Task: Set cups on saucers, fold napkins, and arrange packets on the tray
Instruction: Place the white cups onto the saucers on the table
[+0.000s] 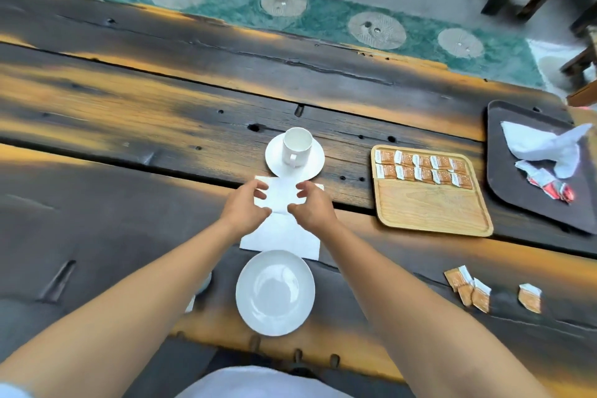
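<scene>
On the dark, scorched wooden table [129, 100], a white ceramic cup [297, 146] already stands on a round white saucer [311, 168] at the far side. A second white saucer [275, 292] lies near the table's front edge with no cup on it; something pale shows under the left forearm, too hidden to name.

Between the two saucers lies a white paper napkin [281, 229], spread flat with a crease across its middle. The left hand [245, 208] and right hand [311, 207] both pinch its far half, fingers curled around the paper, so the fold looks only just started.

To the right, a light wooden tray [433, 210] holds two neat rows of orange sugar packets [423, 168] along its far edge, its near part bare. A few more orange packets [468, 289] lie loose on the table, apparently waiting to be arranged.
</scene>
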